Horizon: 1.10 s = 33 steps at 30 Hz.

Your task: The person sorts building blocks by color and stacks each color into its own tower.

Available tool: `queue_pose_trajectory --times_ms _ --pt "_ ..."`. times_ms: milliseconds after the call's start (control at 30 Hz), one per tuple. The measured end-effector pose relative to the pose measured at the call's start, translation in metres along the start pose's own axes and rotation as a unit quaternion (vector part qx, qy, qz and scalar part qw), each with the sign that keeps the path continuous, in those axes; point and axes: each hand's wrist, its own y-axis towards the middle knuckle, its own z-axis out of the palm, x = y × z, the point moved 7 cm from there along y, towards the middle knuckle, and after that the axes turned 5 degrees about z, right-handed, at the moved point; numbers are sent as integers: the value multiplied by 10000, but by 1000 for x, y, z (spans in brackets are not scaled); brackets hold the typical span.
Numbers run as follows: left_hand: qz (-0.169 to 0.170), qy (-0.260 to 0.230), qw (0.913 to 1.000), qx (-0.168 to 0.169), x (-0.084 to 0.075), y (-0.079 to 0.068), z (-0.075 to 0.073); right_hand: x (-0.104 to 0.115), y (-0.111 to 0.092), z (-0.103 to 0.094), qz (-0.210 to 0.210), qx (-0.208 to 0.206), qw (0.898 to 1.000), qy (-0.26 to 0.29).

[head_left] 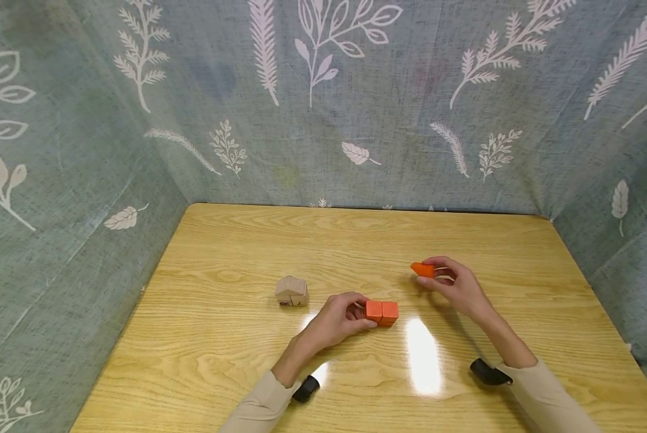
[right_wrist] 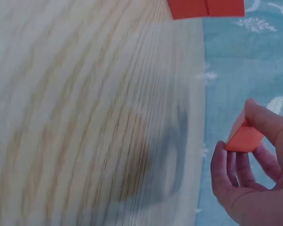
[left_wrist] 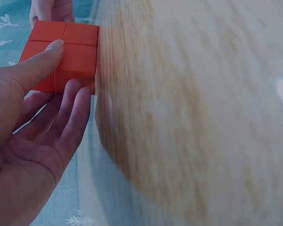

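A group of red cube blocks (head_left: pixel 382 311) stands on the table, close together with thin seams between them. My left hand (head_left: pixel 331 320) grips the group from its left side; the left wrist view shows the thumb on the near face of the blocks (left_wrist: pixel 78 61) and fingers curled along the lower edge. Farther back and to the right, my right hand (head_left: pixel 460 293) pinches a small orange triangular block (head_left: pixel 423 269) between thumb and fingertips. In the right wrist view the triangular block (right_wrist: pixel 245 138) appears held off the table, apart from the red cubes (right_wrist: pixel 207 7).
To the left of the red blocks, a small house-shaped group of plain wooden blocks (head_left: pixel 291 290) stands with dark marks on its front. The wood-grain table (head_left: pixel 237 240) reaches a patterned blue-grey cloth (head_left: pixel 280 150) hung around its back and sides.
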Motion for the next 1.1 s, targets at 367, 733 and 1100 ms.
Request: queue_pose_trajectory --times_ms 367,733,1100 --pt "7 -53 10000 -12 2 0 0 18 -8 17 -246 427 9963 704" --pt "93 26 10000 13 1 1 0 39 -18 34 -861 976 9870 942" --pt "110 -41 9999 20 1 2 0 59 -27 52 -1585 1191 9791 454"
